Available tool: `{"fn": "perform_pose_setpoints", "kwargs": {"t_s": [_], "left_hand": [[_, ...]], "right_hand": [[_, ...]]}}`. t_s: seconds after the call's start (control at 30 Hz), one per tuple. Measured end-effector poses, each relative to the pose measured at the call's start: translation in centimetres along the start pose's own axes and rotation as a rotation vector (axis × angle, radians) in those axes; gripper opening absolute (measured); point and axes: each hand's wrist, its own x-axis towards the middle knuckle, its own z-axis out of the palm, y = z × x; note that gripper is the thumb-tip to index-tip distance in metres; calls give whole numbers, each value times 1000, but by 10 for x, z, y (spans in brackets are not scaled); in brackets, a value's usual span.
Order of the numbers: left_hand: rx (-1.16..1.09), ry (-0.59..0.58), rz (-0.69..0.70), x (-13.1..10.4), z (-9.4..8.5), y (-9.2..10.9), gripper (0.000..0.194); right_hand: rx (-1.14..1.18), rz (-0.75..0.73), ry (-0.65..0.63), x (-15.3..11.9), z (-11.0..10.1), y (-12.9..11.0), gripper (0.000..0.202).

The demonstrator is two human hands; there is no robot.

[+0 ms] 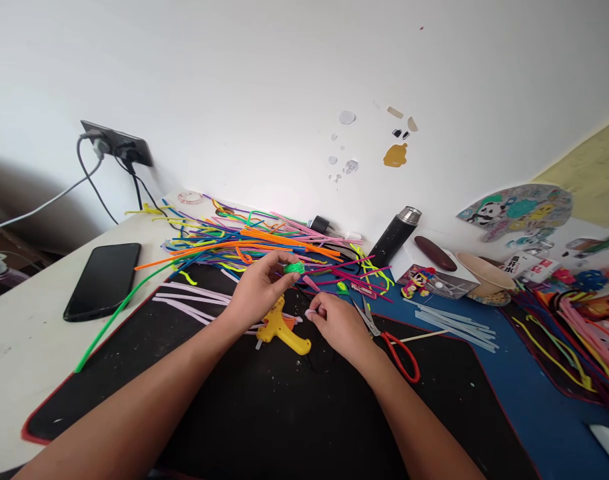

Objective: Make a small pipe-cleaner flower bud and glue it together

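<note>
My left hand (260, 288) pinches a small green fuzzy piece (294, 268), seemingly coiled pipe cleaner, between thumb and fingertips. To its right, my right hand (342, 328) has its fingers closed on a small pale lilac piece (310, 313), mostly hidden by the fingertips. Between and just below the hands lies a yellow glue gun (287, 335) on the black mat (274, 413). Lilac pipe cleaners (184, 301) stretch out beside my left hand, partly behind it. Scissors with red handles (403, 359) rest right of my right hand, blades partly spread.
Many coloured pipe cleaners (254, 235) are heaped along the wall. A black phone (102, 281) lies at left. On the right are translucent glue sticks (457, 325), a black thermos (395, 237), a small colourful figure (417, 283) and a bowl (484, 270).
</note>
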Motion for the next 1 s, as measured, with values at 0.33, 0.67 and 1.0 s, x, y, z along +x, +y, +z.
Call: {"fn": "perform_pose_setpoints", "kwargs": {"t_s": [0.33,0.67,1.0], "left_hand": [[14,3,13,-1,0,1,28],[-100,-36,-34,0,2,-3,30],[-215,-79,-125,1,4,-2,35]], "right_hand": [[45,5,8,-5,2,-1,5],[672,37,81,-3,3,7,25],[1246,59,117,11,-16,-26,39]]}}
